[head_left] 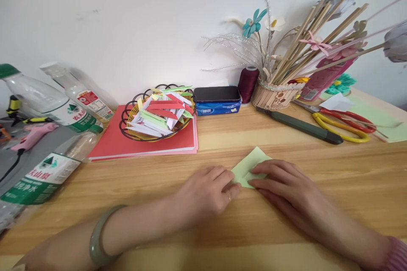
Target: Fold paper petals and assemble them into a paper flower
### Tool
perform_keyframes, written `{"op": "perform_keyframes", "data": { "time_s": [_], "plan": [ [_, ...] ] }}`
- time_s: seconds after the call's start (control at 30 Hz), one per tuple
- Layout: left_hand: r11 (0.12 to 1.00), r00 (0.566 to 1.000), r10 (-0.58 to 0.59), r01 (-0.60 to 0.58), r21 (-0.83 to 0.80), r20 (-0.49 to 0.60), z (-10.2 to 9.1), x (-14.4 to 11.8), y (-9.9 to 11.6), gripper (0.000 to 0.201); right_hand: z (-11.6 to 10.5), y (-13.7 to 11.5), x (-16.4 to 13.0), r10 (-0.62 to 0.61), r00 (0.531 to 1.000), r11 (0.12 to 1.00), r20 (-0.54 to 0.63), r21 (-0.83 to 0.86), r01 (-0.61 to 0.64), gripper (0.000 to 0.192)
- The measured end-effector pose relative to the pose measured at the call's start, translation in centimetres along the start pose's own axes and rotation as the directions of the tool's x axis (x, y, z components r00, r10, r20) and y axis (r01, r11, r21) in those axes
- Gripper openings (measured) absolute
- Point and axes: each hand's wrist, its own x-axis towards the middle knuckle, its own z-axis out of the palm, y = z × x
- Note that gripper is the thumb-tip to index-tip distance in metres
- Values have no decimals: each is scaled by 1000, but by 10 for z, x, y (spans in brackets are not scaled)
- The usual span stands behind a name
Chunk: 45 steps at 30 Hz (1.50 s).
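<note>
Tabletop (pixel 286 144): green paper (pixel 248 169) under both hands' fingertips.

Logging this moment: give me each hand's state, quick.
Left hand: fingers curled, pressing the left edge of the green paper.
Right hand: flat, fingers pressing down on the same paper.

A wire basket (pixel 127 129) heaped with folded paper pieces (pixel 160 112) stands on a stack of red paper sheets (pixel 111 144) on the wooden table (pixel 286 152). Beside it lies a blue tissue pack (pixel 218 108) with a black case (pixel 217 93) on top, then a maroon thread spool (pixel 248 84). A popsicle-stick holder (pixel 273 96) carries sticks and paper flowers. A utility knife (pixel 302 126) and scissors (pixel 345 125) lie to the right; plastic water bottles (pixel 54 106) stand left, beside a pink glue gun (pixel 33 134).
</note>
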Motion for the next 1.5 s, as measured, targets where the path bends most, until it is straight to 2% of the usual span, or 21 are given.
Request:
{"op": "perform_keyframes", "data": {
  "time_s": [0.13,0.27,0.37,0.43,0.53,0.63,0.77,0.9,1.0,1.17,1.33,1.5],
  "plan": [
    [996,996,56,-52,72,-64,-2,3,-10,17,4,-15,-10,-105,994,982,5,-159,105,34],
    [996,996,60,-56,65,-68,-1,2,-7,19,18,-40,-9,-115,993,964,-38,-246,102,36],
    [996,993,82,-78,43,-85,0,0,-2,20,22,-49,-4,-41,997,973,-62,-230,25,33],
    [994,991,107,-104,43,-86,0,-1,-1,18,18,-48,-1,1,998,989,-65,-150,-10,25],
    [992,989,122,-119,40,-85,-2,0,-5,19,7,-37,3,100,990,994,-103,-42,-105,21],
    [983,980,182,-179,47,-74,-5,2,-15,19,1,-22,10,237,960,967,-149,-55,-248,21],
    [966,966,258,-258,8,-15,-10,5,-29,22,3,-12,22,332,941,943,-57,16,-332,17],
    [952,950,305,-305,-25,68,-14,7,-37,25,7,-13,28,377,925,926,-40,23,-376,16],
    [952,948,307,-307,-18,79,-14,7,-38,26,9,-15,27,317,946,947,-70,-38,-320,18],
    [949,948,316,-316,2,48,-11,7,-37,25,7,-17,19,107,994,985,-38,-132,-111,21],
    [953,952,304,-304,-3,26,-11,8,-36,25,2,-18,14,-42,999,987,-26,-156,37,25],
    [951,950,307,-304,52,-59,-11,8,-33,21,3,-19,13,-144,988,960,-62,-252,124,30]
  ]
}}
